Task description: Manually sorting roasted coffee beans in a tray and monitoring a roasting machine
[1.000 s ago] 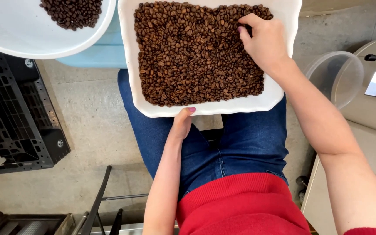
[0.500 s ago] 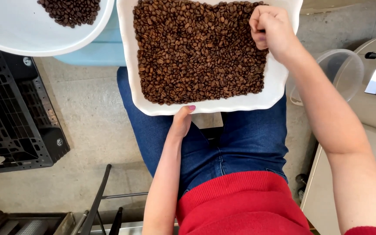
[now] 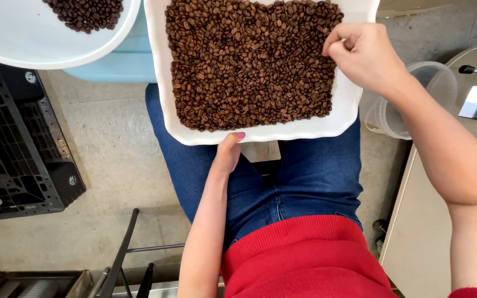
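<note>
Left hand (image 3: 228, 154) gripping near edge of white tray (image 3: 349, 105) resting over lap. Right hand (image 3: 362, 52) pinching closed over coffee beans (image 3: 249, 60) at tray's right side; pinched contents hidden. Bowl (image 3: 23, 44) sitting upper left.

The white tray (image 3: 349, 105) of roasted beans (image 3: 249, 60) fills the middle of the view, its raised rim walling the beans on the near and both side edges. On the left, the white bowl (image 3: 23, 44) sits just beside the tray's corner, leaving only a narrow gap above the pale blue box (image 3: 122, 60). On the right, a clear plastic tub (image 3: 426, 94) crowds the tray's edge, while bare concrete floor (image 3: 111, 160) lies open between the black crate (image 3: 17, 149) and the knee
</note>
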